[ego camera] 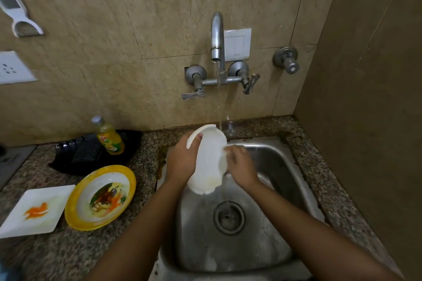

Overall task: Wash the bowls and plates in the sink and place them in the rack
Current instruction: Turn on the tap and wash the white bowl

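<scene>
Fingers (193,141) of the left hand (180,161) grip the white plate (209,166) by its rim, tilting it under the tap (217,36) stream over the back edge of the sink (274,166) so runoff drains. Bent fingers (231,149) of the right hand (241,166) rub its right edge; whether they pinch it is unclear.

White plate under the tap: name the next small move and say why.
Probably turn the white round plate so its lower edge meets the water stream. The left hand grips its top rim, the right hand holds the right rim, water strikes only near the top, and a yellowish smear shows low on it.
</scene>
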